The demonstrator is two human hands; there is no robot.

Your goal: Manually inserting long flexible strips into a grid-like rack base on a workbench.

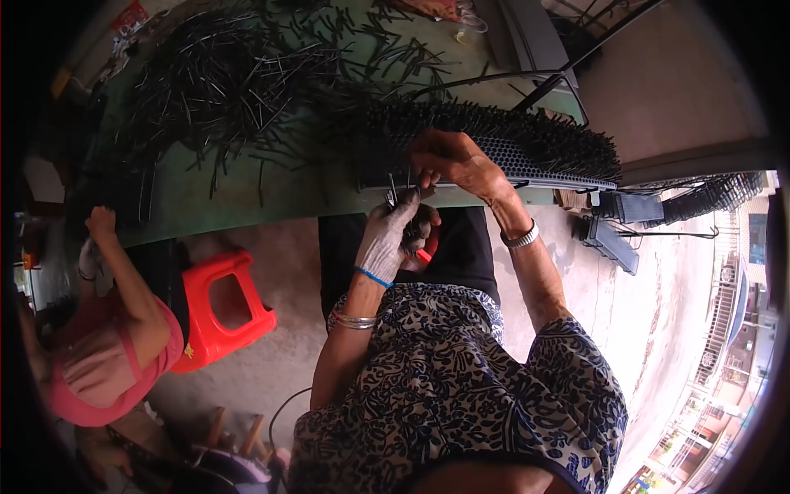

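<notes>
My left hand (393,237), dusty and with a blue band at the wrist, is closed around a small bunch of thin dark metal pins (395,193) just below the table edge. My right hand (448,165) pinches one pin at the near edge of a dark perforated tray (527,156) that is bristling with upright pins. The two hands almost touch. A big loose heap of the same pins (222,82) lies on the green table (247,193) to the left of the tray.
A red plastic stool (218,305) stands on the concrete floor at my left. Another person in a pink top (107,354) sits at lower left, one hand (100,221) raised to the table edge. More dark trays (617,214) lie on the floor at right.
</notes>
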